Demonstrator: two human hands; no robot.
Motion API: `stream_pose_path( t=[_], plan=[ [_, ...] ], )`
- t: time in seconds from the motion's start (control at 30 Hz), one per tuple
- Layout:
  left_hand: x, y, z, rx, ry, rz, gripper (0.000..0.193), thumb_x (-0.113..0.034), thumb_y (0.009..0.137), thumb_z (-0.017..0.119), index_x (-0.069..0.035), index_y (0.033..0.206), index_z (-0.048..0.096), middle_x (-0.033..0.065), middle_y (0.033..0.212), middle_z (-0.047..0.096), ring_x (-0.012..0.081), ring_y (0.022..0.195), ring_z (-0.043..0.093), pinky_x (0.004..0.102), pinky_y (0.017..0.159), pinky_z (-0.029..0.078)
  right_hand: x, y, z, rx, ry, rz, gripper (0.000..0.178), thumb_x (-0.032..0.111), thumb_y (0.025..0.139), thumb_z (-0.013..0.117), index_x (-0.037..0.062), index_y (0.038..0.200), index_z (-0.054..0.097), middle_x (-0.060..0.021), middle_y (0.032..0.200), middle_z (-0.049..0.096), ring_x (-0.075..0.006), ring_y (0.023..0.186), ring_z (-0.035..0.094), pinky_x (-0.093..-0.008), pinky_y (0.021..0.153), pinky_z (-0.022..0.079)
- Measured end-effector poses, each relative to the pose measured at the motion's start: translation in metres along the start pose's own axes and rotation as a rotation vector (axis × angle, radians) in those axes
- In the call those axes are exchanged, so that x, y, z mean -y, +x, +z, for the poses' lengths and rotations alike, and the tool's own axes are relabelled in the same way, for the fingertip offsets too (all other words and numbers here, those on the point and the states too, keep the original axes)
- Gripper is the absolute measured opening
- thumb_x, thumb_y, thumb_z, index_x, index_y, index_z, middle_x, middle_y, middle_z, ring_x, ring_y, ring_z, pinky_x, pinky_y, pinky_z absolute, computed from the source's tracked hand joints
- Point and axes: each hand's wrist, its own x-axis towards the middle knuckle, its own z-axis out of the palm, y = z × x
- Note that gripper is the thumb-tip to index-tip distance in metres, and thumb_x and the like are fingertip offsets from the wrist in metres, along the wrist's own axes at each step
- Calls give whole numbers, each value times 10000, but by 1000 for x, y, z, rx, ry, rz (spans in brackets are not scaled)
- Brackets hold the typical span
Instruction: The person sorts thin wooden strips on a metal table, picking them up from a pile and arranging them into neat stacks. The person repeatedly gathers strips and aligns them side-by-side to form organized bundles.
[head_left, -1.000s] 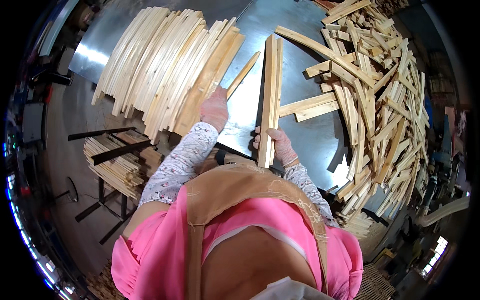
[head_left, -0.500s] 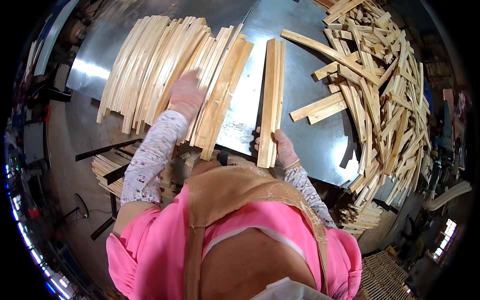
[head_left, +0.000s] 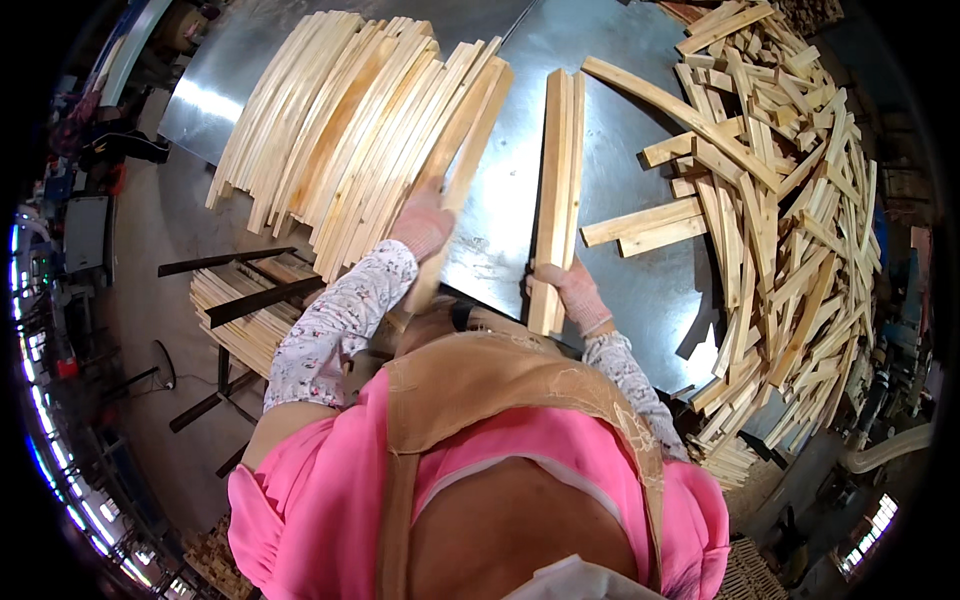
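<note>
A row of pale wooden strips (head_left: 330, 130) lies side by side on the metal table to the left. At its right end, my left hand (head_left: 424, 224), in a pinkish glove, is closed on a wooden strip (head_left: 478, 140); some of its fingers are hidden by the wood. My right hand (head_left: 578, 294) grips the near end of a small bundle of wooden strips (head_left: 557, 190), its thumb over the top and the other fingers mostly out of sight. This bundle stands apart from the row, pointing away from me.
On the right, a large jumbled heap of wooden strips (head_left: 800, 220) covers the metal table (head_left: 625, 290), with several pieces jutting toward the middle. Below the table's left edge, more strips (head_left: 235, 320) rest by a dark metal frame (head_left: 262, 300).
My left hand has moved right and nearer, from over the row to its right-end strip. The row's strips sit closer together. My right hand keeps its hold on the bundle.
</note>
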Motion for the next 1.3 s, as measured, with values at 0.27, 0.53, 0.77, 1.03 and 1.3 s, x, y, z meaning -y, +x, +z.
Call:
stream_pose_path(
  t=[0.27,0.53,0.77,1.03,1.3],
  plan=[
    [-74,4,65,14,-473,2,657,-227,958,697,28,1542,535,249,1336,723,338,1207,715,384,1084,533,-14,44,29,-13,-62,-166,827,154,869,844,11,1553,402,-163,1286,679,-264,1116,691,-372,945,599],
    [-40,-27,91,168,-711,122,569,-318,1093,559,-20,1577,533,238,1523,611,390,1460,534,416,1242,396,-16,40,38,-47,10,-184,854,130,855,857,51,1558,379,-145,1236,683,-262,1116,691,-367,955,603],
    [32,-5,-29,288,1042,819,558,-439,992,618,-99,1434,620,108,1387,656,266,1318,572,456,1275,291,-1,31,34,-16,109,-65,804,83,857,816,20,1538,395,-165,1210,677,-296,1043,717,-417,871,637],
    [77,-8,-59,19,733,720,599,-262,902,693,-112,1475,608,93,1589,541,304,1488,458,513,1287,295,-2,31,43,58,-11,-244,723,193,909,799,-3,1510,448,-159,1222,678,-261,1071,677,-390,944,591],
    [67,-31,-44,-58,712,421,672,-376,1017,645,-76,1599,492,160,1633,478,381,1490,456,521,1291,299,24,53,68,106,-173,-226,675,208,916,749,-33,1485,479,-158,1229,682,-246,1096,652,-383,982,564]
  ],
)
